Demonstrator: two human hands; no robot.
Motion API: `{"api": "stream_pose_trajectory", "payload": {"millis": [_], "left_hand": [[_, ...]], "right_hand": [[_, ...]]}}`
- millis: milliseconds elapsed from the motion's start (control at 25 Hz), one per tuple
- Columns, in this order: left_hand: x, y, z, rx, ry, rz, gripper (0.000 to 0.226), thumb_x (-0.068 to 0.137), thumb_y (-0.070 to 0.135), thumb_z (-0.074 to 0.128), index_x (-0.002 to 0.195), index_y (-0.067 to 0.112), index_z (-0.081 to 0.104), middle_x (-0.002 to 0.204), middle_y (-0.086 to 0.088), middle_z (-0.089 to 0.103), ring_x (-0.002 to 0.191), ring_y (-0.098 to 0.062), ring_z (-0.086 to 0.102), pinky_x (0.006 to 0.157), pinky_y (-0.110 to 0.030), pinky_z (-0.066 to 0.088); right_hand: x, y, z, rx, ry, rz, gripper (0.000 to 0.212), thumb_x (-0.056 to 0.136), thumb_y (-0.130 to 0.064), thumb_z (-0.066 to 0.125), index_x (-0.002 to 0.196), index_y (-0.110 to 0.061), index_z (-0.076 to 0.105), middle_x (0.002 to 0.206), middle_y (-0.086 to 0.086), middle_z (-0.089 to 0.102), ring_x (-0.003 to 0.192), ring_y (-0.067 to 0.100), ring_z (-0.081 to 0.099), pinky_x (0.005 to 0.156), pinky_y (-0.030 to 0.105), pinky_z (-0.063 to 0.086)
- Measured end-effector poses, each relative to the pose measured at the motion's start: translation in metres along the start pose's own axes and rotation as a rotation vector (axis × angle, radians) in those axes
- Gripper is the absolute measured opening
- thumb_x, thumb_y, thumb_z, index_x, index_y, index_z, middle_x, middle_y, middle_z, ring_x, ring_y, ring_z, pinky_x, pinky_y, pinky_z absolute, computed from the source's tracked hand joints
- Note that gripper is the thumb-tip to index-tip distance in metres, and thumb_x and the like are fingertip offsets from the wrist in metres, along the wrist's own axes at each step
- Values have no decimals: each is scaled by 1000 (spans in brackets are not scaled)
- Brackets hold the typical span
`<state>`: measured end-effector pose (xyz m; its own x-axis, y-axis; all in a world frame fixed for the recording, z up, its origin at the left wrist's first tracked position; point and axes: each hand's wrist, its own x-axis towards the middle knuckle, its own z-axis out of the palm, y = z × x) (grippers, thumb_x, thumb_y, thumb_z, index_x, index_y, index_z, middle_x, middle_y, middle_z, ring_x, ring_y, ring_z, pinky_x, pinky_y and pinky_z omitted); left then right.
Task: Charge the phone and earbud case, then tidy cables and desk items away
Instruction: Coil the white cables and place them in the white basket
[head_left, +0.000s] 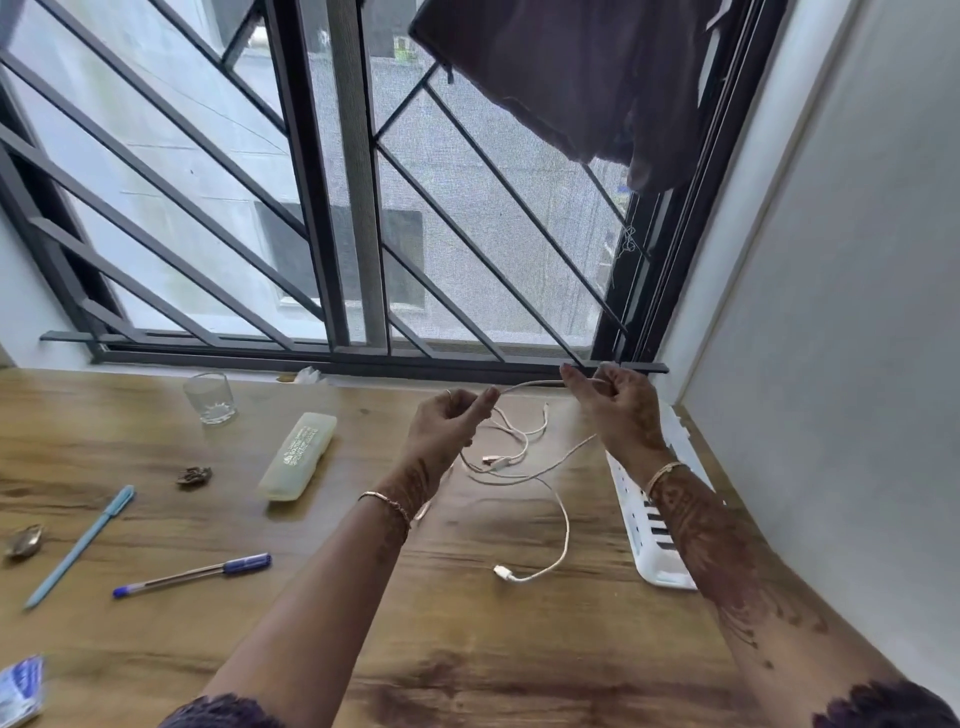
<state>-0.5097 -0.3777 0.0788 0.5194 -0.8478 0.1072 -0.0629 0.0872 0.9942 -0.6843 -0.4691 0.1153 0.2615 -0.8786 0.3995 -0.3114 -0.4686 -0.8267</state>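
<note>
A white charging cable (524, 385) is stretched between my two hands above the wooden desk (467, 649). My left hand (447, 423) pinches one part of it, and my right hand (615, 402) grips another part near the window sill. The rest of the cable hangs in loose loops (511, 457) down to the desk, and one white plug end (503, 572) lies flat there. A white power strip (649, 540) sits along the right wall, partly hidden by my right forearm. No phone or earbud case is in view.
A pale translucent pencil box (298, 456) lies left of my hands. A small empty glass (210, 397) stands near the sill. A light blue pen (78, 545) and a dark blue pen (192, 573) lie at the left, with small metallic items (193, 475) and a printed packet (21, 686).
</note>
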Motion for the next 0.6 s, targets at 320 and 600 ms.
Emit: {"api": "stream_pose_trajectory", "payload": {"millis": [320, 600], "left_hand": [[7, -3, 13, -52, -113, -19, 19, 90, 27, 63, 74, 18, 67, 51, 15, 56, 51, -6, 43, 52, -20, 40], [15, 4, 10, -287, -104, -107, 24, 89, 30, 61, 74, 12, 62, 57, 3, 51, 46, -8, 45, 47, -22, 45]], "right_hand": [[-3, 3, 29, -290, -239, -66, 36, 99, -43, 42, 81, -20, 65, 74, -8, 67, 73, 12, 62, 69, 30, 47], [12, 5, 40, -255, -33, -139, 33, 96, -41, 50, 76, -17, 63, 65, -6, 61, 60, 10, 54, 59, 25, 38]]}}
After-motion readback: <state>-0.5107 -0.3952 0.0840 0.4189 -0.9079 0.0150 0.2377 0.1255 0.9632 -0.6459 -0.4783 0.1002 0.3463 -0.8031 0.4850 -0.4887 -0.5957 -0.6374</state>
